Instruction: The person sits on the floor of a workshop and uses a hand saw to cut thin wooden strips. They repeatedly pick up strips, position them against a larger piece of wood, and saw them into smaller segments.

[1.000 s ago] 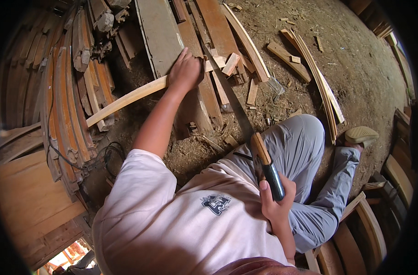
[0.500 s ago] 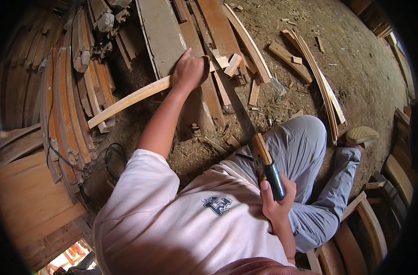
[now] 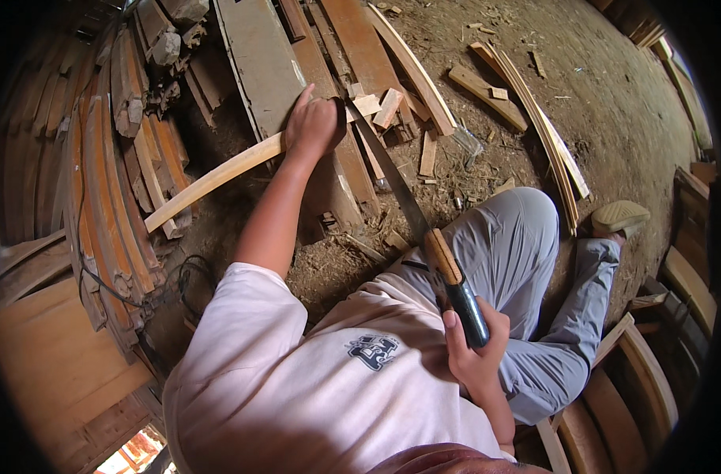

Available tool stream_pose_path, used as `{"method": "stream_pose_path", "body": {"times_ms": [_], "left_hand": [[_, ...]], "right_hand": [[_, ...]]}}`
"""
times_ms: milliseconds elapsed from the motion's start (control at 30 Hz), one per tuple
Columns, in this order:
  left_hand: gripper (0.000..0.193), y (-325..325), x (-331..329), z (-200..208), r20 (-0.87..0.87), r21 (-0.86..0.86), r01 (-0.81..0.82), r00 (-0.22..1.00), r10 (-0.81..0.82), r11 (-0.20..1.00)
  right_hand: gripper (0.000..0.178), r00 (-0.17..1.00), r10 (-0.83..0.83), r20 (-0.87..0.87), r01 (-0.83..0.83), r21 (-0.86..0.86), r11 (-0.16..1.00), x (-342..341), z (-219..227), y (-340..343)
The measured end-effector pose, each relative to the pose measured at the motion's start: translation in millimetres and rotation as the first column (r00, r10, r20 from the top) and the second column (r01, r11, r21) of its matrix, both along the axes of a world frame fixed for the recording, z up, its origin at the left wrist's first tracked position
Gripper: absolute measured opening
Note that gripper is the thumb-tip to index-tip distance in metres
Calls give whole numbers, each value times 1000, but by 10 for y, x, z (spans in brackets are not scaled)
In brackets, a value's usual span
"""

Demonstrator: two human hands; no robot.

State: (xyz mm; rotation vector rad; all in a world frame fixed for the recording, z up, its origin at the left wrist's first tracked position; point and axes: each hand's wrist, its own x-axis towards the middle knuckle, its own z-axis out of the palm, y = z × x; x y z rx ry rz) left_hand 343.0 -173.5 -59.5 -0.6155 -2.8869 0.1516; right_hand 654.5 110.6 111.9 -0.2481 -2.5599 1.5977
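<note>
With its fingers wrapped over the top, my left hand [image 3: 313, 126] presses a pale, slightly curved wooden strip [image 3: 218, 175] down on a stack of planks [image 3: 261, 67]. The strip's long end sticks out to the left, and its short end shows just right of the hand. My right hand [image 3: 477, 351], near my lap, is closed round the black grip of a handsaw [image 3: 398, 188]. The handsaw's long dark blade points up and left, its far part at the strip close beside my left hand. Where tooth and wood meet is too small to make out.
Small offcuts [image 3: 388, 109] lie right of my left hand. Long thin strips [image 3: 538, 130] and a short board [image 3: 487, 96] rest on the dirt floor. Old timbers [image 3: 111, 182] are piled at left, with a dark cable [image 3: 188, 276] near them. Curved wooden pieces [image 3: 649, 379] stand at lower right.
The view has shifted a little, so the planks and floor pieces appear further left and up. Both hands keep their hold; the strip's left end sits slightly lower in the picture.
</note>
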Motion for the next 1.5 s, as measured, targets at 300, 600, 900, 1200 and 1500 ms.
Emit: {"method": "stream_pose_path", "body": {"times_ms": [300,600,900,1200,1500], "left_hand": [[27,-80,-12,-124,7,74,-4,1000,3,997],[22,-168,36,-426,-174,358,-5,982,71,934],[16,67,50,8,44,85,-83,996,79,993],[20,14,44,-273,33,281,-194,981,193,940],[22,176,144,-16,157,122,-307,945,287,944]], "right_hand": [[33,999,37,2,-37,5,999,-122,-20,-40],[22,989,138,47,-134,-90,987,-862,-473,-407],[34,954,-45,296,82,-113,990,371,-424,185],[26,982,-18,187,68,-265,962,-729,-804,-307],[32,974,21,225,59,-345,937,-414,-700,52]]}}
